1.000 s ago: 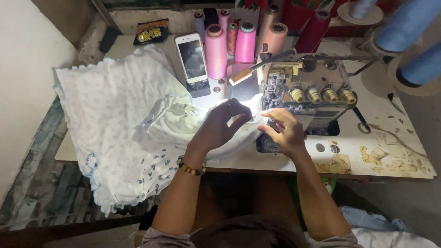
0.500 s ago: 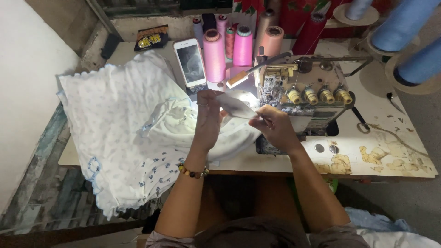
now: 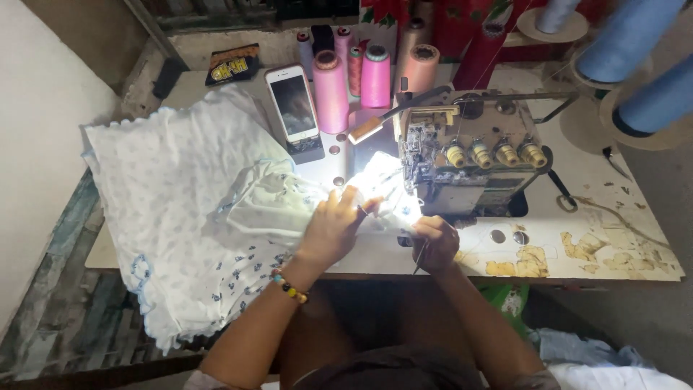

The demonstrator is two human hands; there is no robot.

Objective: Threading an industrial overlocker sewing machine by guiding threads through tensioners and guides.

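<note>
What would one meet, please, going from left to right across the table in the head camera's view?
White printed fabric → phone → left hand flat on the cloth → pink thread cone → right hand pinching a thin tool → sewing machine → blue thread cones.

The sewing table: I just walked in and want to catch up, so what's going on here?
A person sits at a sewing machine on a worn white table. Their left hand lies flat on pale printed fabric, pressing it down beside the lit needle area. Their right hand is closed around a thin dark tool, hard to tell which, just in front of the machine. A phone and pink thread cones stand behind the fabric.
</note>
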